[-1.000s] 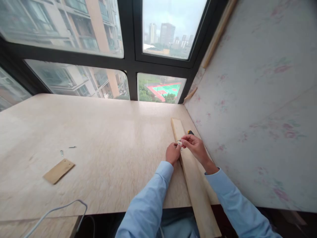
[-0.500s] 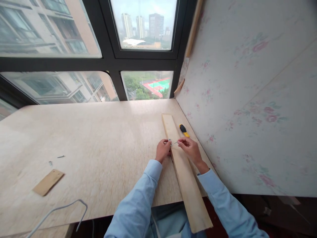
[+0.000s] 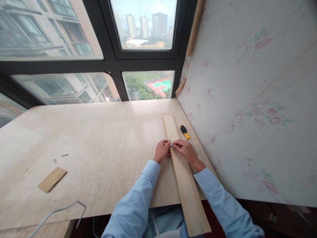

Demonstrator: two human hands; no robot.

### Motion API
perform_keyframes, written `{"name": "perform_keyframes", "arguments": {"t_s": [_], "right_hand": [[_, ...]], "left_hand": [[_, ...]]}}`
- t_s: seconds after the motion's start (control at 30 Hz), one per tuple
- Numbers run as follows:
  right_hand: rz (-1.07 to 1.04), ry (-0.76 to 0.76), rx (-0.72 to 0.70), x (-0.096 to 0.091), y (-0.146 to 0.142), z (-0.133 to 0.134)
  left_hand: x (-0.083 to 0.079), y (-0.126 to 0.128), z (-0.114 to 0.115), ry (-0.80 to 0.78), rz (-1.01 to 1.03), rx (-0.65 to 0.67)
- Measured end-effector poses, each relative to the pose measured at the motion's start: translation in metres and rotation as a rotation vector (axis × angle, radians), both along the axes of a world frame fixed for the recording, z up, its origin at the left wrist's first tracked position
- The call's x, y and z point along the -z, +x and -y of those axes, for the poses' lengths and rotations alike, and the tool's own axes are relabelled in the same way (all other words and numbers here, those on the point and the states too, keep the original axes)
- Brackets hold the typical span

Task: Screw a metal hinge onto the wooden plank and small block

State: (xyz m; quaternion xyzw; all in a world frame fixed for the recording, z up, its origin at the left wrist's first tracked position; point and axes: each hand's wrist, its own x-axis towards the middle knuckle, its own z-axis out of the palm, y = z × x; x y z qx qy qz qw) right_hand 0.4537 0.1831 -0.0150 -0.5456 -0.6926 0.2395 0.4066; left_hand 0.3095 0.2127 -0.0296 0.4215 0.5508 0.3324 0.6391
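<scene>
A long pale wooden plank (image 3: 186,185) lies on the countertop, its near end jutting past the front edge. At the plank's left edge my left hand (image 3: 162,150) is closed, thumb and fingers pinching a small metal bracket (image 3: 169,141) against the wood. My right hand (image 3: 184,150) reaches over the plank from the right, its fingertips pinched at the bracket around a thin screw, mostly hidden now. Just right of the plank rests a screwdriver (image 3: 185,131) with a black and yellow handle.
On the left of the marble-patterned countertop (image 3: 104,142) lie a small brown wooden piece (image 3: 52,179), a small metal part (image 3: 54,161) and a screw (image 3: 64,155). A grey cable (image 3: 61,209) curls over the front edge. A flowered wall (image 3: 237,99) bounds the right side; windows stand behind.
My right hand has moved left, bringing the screw from above the plank to the bracket. More of the screwdriver shows. My left hand stays at the bracket; the view has shifted slightly.
</scene>
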Motion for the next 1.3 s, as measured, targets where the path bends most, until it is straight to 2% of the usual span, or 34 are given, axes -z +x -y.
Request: {"name": "perform_keyframes", "arguments": {"t_s": [0.3, 0.47, 1.0, 1.17, 1.3], "right_hand": [[-0.012, -0.006, -0.094, -0.001, 0.002, -0.001], [-0.042, -0.041, -0.063, 0.000, 0.006, 0.005], [-0.016, -0.009, -0.034, 0.006, 0.002, 0.013], [0.029, 0.000, -0.061, 0.003, 0.000, 0.012], [0.023, -0.020, -0.023, 0.000, -0.001, 0.015]], "left_hand": [[0.004, 0.000, -0.001, 0.007, 0.007, 0.002], [0.002, 0.000, 0.000, 0.003, 0.028, 0.002], [0.006, -0.001, -0.001, 0.022, 0.016, 0.020], [0.006, -0.002, -0.001, 0.025, 0.021, 0.023], [0.008, -0.002, -0.001, 0.030, 0.030, 0.027]]}}
